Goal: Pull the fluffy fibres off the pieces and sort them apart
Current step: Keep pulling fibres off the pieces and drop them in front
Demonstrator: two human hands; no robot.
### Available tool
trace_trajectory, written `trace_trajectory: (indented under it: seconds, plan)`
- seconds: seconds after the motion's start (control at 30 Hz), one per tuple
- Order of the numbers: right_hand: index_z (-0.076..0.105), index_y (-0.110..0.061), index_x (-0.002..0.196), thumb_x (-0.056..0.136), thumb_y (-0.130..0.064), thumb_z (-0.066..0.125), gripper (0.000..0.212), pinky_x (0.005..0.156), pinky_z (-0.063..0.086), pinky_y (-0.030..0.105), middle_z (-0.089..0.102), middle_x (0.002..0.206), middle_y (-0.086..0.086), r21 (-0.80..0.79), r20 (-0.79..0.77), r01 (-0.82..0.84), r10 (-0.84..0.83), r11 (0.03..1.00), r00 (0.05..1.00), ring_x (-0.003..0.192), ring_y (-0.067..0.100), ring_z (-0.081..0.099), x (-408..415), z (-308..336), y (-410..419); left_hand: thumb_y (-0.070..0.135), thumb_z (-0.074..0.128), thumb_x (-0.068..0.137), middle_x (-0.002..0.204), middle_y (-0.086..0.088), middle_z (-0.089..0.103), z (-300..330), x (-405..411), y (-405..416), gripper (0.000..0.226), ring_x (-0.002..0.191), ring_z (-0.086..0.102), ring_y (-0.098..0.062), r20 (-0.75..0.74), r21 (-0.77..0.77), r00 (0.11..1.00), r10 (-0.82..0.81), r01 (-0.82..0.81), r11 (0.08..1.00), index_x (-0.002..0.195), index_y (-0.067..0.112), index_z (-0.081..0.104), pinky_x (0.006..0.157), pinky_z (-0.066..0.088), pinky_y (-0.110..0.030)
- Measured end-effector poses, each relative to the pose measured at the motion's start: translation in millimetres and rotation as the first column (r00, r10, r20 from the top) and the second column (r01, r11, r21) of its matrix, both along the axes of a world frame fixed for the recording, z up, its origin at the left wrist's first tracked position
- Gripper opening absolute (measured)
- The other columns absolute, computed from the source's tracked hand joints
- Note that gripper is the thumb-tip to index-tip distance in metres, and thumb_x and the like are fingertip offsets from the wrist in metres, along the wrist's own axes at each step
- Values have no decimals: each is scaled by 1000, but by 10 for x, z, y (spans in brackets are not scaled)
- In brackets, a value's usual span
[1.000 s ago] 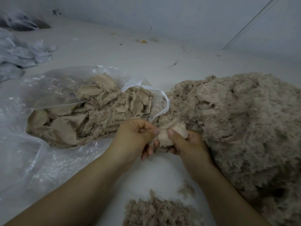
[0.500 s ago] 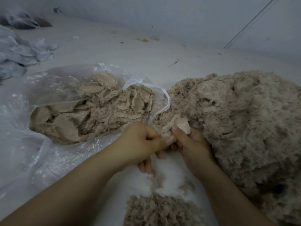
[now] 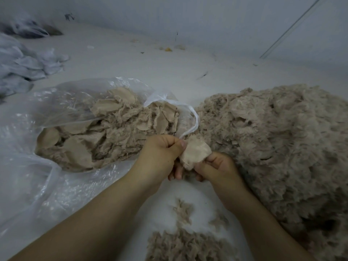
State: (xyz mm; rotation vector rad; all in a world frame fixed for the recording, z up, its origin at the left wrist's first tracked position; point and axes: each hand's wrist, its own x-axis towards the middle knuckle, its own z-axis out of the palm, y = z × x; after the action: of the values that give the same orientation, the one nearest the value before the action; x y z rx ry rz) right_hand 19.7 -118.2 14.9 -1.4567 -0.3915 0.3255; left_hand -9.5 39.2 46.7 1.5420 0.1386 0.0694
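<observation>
Nearest: one small heap of loose beige fluff (image 3: 180,245) on the white surface (image 3: 120,59). Two hands: left hand (image 3: 160,157) and right hand (image 3: 216,166) both pinch one beige fabric piece (image 3: 194,152) between them. Beyond: one clear plastic bag (image 3: 56,102) of pieces at left, one large fluffy beige pile (image 3: 282,144) at right.

Glossy crinkled plastic bag (image 3: 62,102); fluffy matt fibre heap (image 3: 282,144).
</observation>
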Motion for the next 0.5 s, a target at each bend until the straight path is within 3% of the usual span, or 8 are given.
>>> trace_trajectory:
  seconds: [0.07,0.13,0.2,0.27,0.37,0.43,0.5]
  plan:
    - [76,-11,83,81,-13,65,11,60,47,18,71,75,8,28,12,-74,74,997,997,67,11,64,-17,9,13,9,54,98,49,-18,55,5,-1,-1,20,31,44,-20,14,3,1000,9,-9,1000,83,0,61,33,32,-21]
    - [74,-6,81,77,-16,70,12,60,47,21,70,72,13,-13,17,-39,40,999,999,66,14,62,-17,7,23,5,55,97,48,-15,56,19,9,8,11,31,45,-21,43,13,999,13,-14,1000,87,4,58,33,32,-21]
    - [71,-4,75,73,-20,70,16,57,43,29,59,63,16,-78,20,27,-25,997,999,60,20,51,5,-20,9,1,54,97,45,-10,54,40,23,28,14,31,46,-20,74,25,997,21,-23,999,85,8,56,33,32,-21]
    - [72,-16,69,75,-18,67,8,57,40,35,55,59,9,-129,28,45,-42,991,999,58,22,46,20,-34,0,-3,51,96,44,-3,53,69,51,74,21,31,45,-18,111,54,991,73,-80,995,83,12,58,34,33,-19]
    - [73,-26,67,77,-14,65,17,58,45,30,59,58,1,-162,44,39,-32,986,999,56,16,52,12,-37,9,-5,50,94,48,6,56,128,153,224,31,36,50,-14,209,168,960,185,-222,960,79,20,63,38,40,-21]
    - [73,-28,68,74,-21,65,12,57,46,21,62,58,-3,-162,34,33,-27,986,999,56,8,55,13,-33,22,-1,55,93,56,12,61,167,251,342,33,47,57,-10,314,357,929,198,-309,882,80,26,68,49,51,-26]
    - [74,-28,70,73,-26,65,9,57,47,20,63,59,-3,-157,16,47,-45,986,999,56,6,58,31,-43,25,-2,58,90,76,6,70,215,351,447,24,66,63,-10,433,609,896,101,-374,699,90,16,75,69,52,-25]
